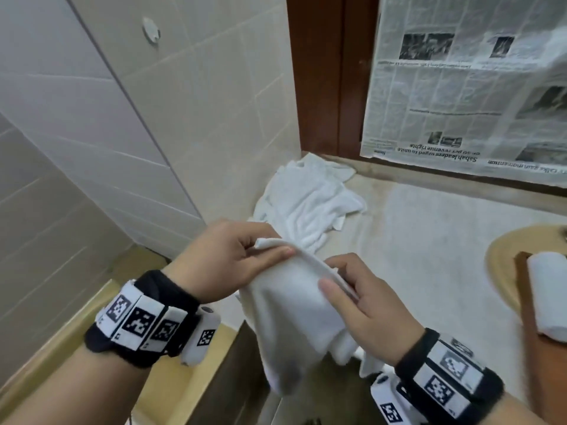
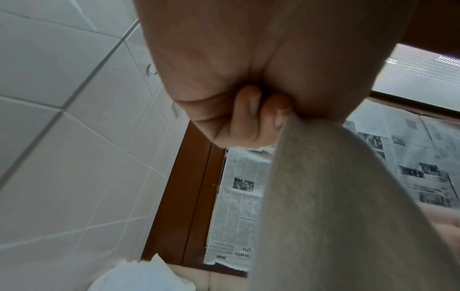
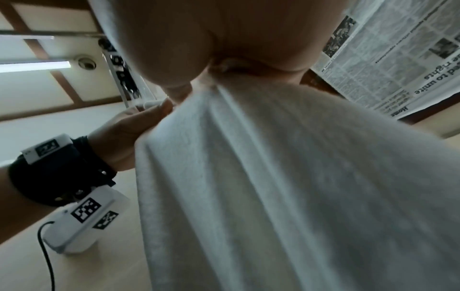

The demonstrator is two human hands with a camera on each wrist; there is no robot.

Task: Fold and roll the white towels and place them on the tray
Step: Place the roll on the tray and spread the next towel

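- The left hand (image 1: 227, 256), low centre-left of the head view, pinches one end of the top edge of a white terry hand towel (image 1: 294, 308) between thumb and curled fingers.
- The right hand (image 1: 365, 305), lower centre-right, pinches the same edge farther along; the cloth hangs slack below both hands, off the counter's front edge.
- At right frame edge, a rolled white towel (image 1: 549, 296) lies on a brown wooden tray (image 1: 527, 308), which rests on a round tan mat (image 1: 503, 256).
- Mid-frame, a heap of loose white towels (image 1: 306, 200) sits on the pale stone counter (image 1: 429, 240), in the corner.
- Upper right, newspaper sheets (image 1: 460, 87) cover the wall.
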